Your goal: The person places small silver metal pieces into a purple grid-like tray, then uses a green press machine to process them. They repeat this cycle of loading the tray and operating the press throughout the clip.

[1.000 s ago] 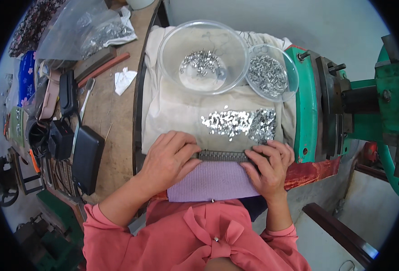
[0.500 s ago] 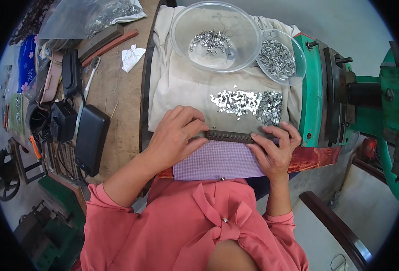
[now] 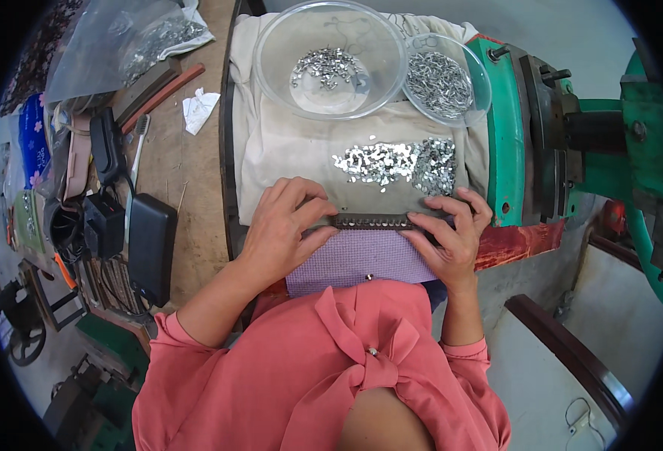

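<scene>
My left hand (image 3: pixel 285 224) and my right hand (image 3: pixel 451 234) grip the two ends of a narrow dark metal strip (image 3: pixel 371 222) with a row of small holes. The strip lies across the far edge of a purple mesh pad (image 3: pixel 357 263) on my lap side. Just beyond it a heap of small shiny metal pieces (image 3: pixel 395 164) lies on a beige cloth (image 3: pixel 286 150). Farther back stand a large clear bowl (image 3: pixel 330 62) and a smaller clear bowl (image 3: pixel 444 79), both holding more shiny pieces.
A green machine vise (image 3: pixel 549 143) stands to the right. On the wooden bench at left lie a black case (image 3: pixel 151 248), cables, a toothbrush (image 3: pixel 137 146), a crumpled paper (image 3: pixel 198 107) and a plastic bag of parts (image 3: pixel 121 45). A dark wooden chair arm (image 3: pixel 564 349) is at lower right.
The view has shifted, so everything sits lower in the picture. Both hands stay on the strip; my left fingers have curled further over its left end.
</scene>
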Available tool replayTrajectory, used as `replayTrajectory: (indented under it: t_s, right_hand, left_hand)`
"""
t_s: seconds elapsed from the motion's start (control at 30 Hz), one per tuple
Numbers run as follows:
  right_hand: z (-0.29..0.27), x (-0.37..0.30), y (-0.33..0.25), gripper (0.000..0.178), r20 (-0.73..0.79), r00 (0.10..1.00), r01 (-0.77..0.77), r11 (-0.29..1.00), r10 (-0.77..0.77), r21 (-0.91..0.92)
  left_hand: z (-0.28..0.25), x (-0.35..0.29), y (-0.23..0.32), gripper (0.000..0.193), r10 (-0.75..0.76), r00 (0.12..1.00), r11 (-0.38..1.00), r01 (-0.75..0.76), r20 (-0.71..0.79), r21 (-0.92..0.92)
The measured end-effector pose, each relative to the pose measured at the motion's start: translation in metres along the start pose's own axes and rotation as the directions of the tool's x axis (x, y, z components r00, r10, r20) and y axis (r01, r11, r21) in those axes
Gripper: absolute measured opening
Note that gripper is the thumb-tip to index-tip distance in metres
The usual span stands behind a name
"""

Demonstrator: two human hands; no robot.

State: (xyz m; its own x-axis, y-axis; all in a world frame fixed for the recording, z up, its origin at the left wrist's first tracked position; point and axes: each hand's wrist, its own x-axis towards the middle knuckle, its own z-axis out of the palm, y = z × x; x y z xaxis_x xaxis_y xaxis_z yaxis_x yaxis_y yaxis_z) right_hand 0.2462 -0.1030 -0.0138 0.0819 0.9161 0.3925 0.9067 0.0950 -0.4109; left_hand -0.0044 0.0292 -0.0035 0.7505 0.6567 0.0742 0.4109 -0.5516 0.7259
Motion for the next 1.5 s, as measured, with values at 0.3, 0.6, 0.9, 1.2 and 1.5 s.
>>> replayTrajectory:
  t_s: [0.3,0.6,0.9,1.2,1.5]
  right_hand:
    - [0.001,-0.001,0.003,0.031,0.014,1.0,-0.017,0.999,0.017,0.029]
    - [-0.001,-0.004,0.002,0.029,0.009,0.999,-0.036,0.997,0.035,0.067]
    - [-0.001,-0.006,0.001,0.029,0.042,0.997,-0.063,0.996,0.061,0.065]
    - [-0.001,-0.006,0.0,0.031,0.067,0.992,-0.116,0.989,0.11,0.095]
    - [-0.008,-0.002,-0.005,0.029,0.123,0.979,-0.178,0.98,0.166,0.094]
  left_hand:
    - [0.002,0.001,-0.002,0.034,0.003,1.0,1.0,-0.003,-0.011,-0.007]
    - [0.001,-0.002,0.001,0.034,0.018,1.0,1.0,-0.018,-0.006,0.002]
    - [0.001,-0.002,0.003,0.031,0.059,0.998,0.997,-0.059,0.002,0.045]
    - [0.0,-0.002,0.003,0.033,0.058,0.998,0.997,-0.057,-0.001,0.053]
    - [0.0,-0.003,0.003,0.033,0.066,0.998,0.996,-0.066,0.003,0.063]
